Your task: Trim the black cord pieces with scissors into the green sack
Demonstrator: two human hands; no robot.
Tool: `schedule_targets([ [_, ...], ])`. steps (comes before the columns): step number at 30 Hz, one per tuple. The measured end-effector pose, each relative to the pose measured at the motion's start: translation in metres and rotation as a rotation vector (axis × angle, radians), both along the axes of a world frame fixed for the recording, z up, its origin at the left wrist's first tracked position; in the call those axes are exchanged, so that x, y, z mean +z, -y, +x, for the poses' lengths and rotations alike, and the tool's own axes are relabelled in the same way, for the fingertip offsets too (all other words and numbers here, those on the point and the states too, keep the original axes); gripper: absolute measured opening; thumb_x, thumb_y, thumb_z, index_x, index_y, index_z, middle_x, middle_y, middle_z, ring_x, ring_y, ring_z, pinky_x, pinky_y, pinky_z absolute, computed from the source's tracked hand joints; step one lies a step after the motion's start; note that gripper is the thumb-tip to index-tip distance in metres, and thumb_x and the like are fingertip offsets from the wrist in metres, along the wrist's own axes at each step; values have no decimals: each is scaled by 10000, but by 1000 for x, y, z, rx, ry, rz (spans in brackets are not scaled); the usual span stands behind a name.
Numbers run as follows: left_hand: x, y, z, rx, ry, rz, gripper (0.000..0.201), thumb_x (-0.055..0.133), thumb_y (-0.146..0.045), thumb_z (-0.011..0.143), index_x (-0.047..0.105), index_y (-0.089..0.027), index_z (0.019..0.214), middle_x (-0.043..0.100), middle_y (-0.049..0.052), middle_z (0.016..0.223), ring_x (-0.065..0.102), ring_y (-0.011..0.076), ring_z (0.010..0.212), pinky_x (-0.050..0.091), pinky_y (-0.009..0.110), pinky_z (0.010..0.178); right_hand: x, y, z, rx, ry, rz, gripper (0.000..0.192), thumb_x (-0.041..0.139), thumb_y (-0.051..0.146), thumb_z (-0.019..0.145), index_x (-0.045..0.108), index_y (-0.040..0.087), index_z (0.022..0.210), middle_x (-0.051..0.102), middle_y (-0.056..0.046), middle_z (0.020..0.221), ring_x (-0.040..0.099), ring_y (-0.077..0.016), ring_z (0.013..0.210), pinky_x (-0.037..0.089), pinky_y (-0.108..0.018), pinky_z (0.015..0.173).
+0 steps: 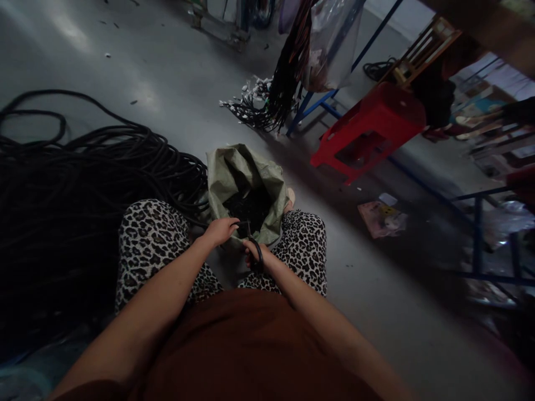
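So I'm looking at this person sitting with knees apart, in leopard-print trousers point(152, 245) and a brown top point(254, 345), with an open greenish sack point(217, 175) on the floor between their legs. Left hand point(221, 231) is over the sack's near rim, thumb and fingers pinching a black cable point(241, 223) close to its end, which pokes out to the right above the opening. Right hand point(258, 255) has its fingers curled round the dark handles of some scissors point(259, 250), blades pointing away and right by that cable end; too small and dim for me to tell if the blades touch it. Down inside the sack there's a heap of dark bits point(251, 206), can't make out what exactly. Whole left side is a big tangled pile of black cable point(96, 161), right up against the knee. Far side, there's a bunch of dark leads with white tips point(254, 106) on the floor, and a red plastic stool point(388, 120) sits tilted-looking to the right of it.
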State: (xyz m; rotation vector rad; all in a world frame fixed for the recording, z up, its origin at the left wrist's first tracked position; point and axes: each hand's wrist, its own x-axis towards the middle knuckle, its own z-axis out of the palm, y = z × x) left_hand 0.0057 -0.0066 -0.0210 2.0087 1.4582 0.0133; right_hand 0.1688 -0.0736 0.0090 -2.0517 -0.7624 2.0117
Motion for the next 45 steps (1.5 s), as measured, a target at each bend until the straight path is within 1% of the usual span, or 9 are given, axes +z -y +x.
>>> schedule_targets([
  [9,1,2,0,-52,23,14,351,434,-327,866,603,-262,1167,659,32,1120,593,192,1026,434,267,870,-2,0,1,-43,-44,6,355,498,455,864,553,105,865,505,2,540,491,-104,407,387,-187,370],
  [14,2,3,0,-79,-13,22,359,423,-337,870,598,-260,1174,660,33,1113,598,179,1013,433,253,865,-15,1,3,-26,-47,29,383,503,475,851,578,100,879,507,-1,538,500,-112,416,395,-197,377],
  [18,3,3,1,-103,-18,4,364,418,-340,870,600,-256,1174,662,36,1112,599,186,1012,439,255,850,-26,2,4,15,11,49,447,533,522,810,602,86,885,548,-29,581,532,-125,465,414,-204,406],
  [23,4,3,1,-133,-16,-26,379,409,-326,867,602,-241,1182,659,45,1123,596,202,1026,443,274,856,-31,1,4,74,25,34,499,534,568,781,617,97,925,549,-24,581,529,-128,454,389,-199,382],
  [26,5,2,1,-132,-6,-57,378,414,-322,864,604,-249,1183,653,30,1142,585,192,1050,435,262,876,-33,1,5,86,19,40,489,548,574,768,622,112,910,542,-15,571,518,-117,432,378,-190,370],
  [29,5,2,1,-126,7,-91,378,422,-329,859,605,-258,1183,645,18,1162,576,183,1070,429,249,888,-35,1,5,68,27,59,462,539,563,782,608,109,834,535,-18,548,525,-119,432,387,-187,366],
  [34,2,1,1,-111,14,-88,411,400,-350,867,588,-223,1209,630,42,1188,565,194,1101,422,262,912,-32,2,3,8,26,44,433,488,549,825,556,127,756,508,-6,494,510,-119,389,440,-215,367],
  [39,1,0,2,-83,54,-65,410,395,-357,872,593,-206,1198,632,54,1182,569,197,1090,420,271,919,-25,1,1,-16,44,51,413,480,534,835,528,140,721,492,7,475,487,-102,351,442,-210,345],
  [45,5,2,0,-90,40,9,358,419,-332,868,601,-248,1164,650,42,1133,583,191,1040,424,272,890,-14,-2,2,-18,55,1,414,452,513,849,513,137,686,475,10,445,478,-105,326,414,-201,311],
])
